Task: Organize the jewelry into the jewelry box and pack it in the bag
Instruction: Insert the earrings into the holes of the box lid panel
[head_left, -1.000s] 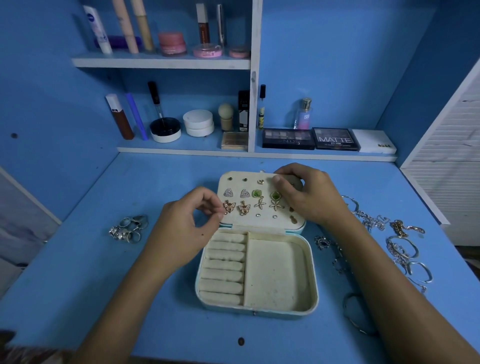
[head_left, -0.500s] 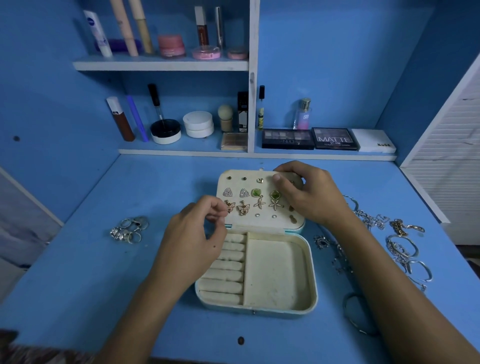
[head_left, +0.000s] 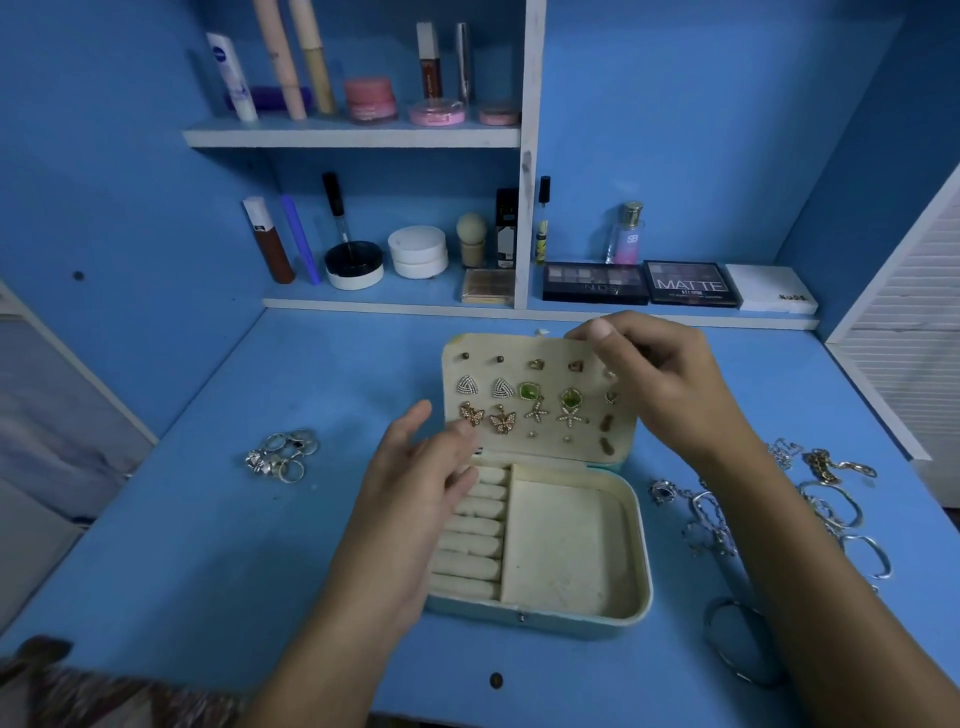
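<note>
A pale jewelry box (head_left: 643, 551) lies open at the middle of the blue desk. Its raised lid panel (head_left: 514, 347) carries several pairs of earrings (head_left: 530, 393): triangles, green stones, butterflies, starfish. My right hand (head_left: 670, 389) pinches the panel's top right edge, thumb on the front. My left hand (head_left: 415, 483) hovers with relaxed fingers over the box's left side, partly covering the ring rolls (head_left: 470, 551). The square compartment (head_left: 561, 545) holds nothing. No bag is in view.
A heap of silver rings (head_left: 283, 452) lies left of the box. Chains and bracelets (head_left: 831, 501) spread on the right, with a bangle (head_left: 724, 644) near the front edge. Cosmetics and palettes (head_left: 691, 283) line the shelves behind. A white louvred panel stands at the right.
My left hand has opened from a pinch near the butterfly earrings and dropped toward the ring rolls. My right hand has shifted up to the panel's top edge.
</note>
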